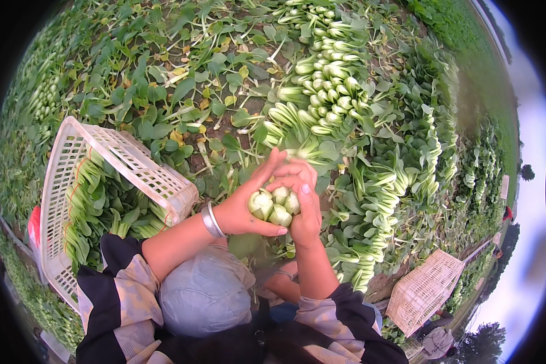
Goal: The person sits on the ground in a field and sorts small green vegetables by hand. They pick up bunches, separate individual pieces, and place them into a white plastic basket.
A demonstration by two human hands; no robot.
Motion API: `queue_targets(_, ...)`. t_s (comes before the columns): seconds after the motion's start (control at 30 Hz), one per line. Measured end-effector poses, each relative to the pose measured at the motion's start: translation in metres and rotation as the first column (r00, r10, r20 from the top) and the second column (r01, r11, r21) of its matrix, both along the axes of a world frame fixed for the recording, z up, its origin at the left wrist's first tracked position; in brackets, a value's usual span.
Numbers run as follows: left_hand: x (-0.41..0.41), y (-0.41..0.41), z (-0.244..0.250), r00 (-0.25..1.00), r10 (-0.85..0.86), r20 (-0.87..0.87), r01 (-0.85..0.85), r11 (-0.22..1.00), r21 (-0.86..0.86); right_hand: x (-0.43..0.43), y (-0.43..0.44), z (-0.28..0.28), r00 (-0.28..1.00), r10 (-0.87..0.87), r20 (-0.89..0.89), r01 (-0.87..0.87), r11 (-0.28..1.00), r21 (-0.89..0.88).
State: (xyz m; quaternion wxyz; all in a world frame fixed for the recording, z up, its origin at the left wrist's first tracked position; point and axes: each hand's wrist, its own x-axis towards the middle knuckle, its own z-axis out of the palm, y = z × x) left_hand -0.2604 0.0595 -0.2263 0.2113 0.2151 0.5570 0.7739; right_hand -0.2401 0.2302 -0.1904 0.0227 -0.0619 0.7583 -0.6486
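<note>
Between my two hands is a small bunch of bok choy point(280, 210), its several pale cut stem ends facing up at me. My left hand point(250, 200), with a silver bangle point(212, 220) at the wrist, wraps the bunch from the left, thumb along its near side. From the right, my right hand point(305, 204) presses against the same bunch, its fingers curled over the far side. The leaves of the bunch are mostly hidden below my hands. Just beyond my fingers lie rows of cut bok choy point(323, 86) on the ground.
At my left a white plastic crate point(139, 159) holds bundles of bok choy point(91, 200) tied with red bands. Another crate point(425, 291) stands at the right, with a person in a cap point(437, 342) near it. More bok choy rows point(377, 227) run along the right. Loose leaves point(186, 91) litter the soil.
</note>
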Motion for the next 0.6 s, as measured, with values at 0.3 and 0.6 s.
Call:
queue_targets(0.3, -0.003, -0.013, 0.019, 0.935, -0.119, 0.334, 0.167, 0.979, -0.120, -0.002, 0.006, -0.038, 0.960, -0.134, 0.247, 0.109, 0.988, 0.114)
queue_targets(0.6, -0.015, -0.012, 0.031, 0.840, -0.511, 0.181, 0.491, 0.859, 0.144, -0.106, 0.027, -0.220, 0.994, 0.102, -0.046, -0.027, 0.620, 0.784)
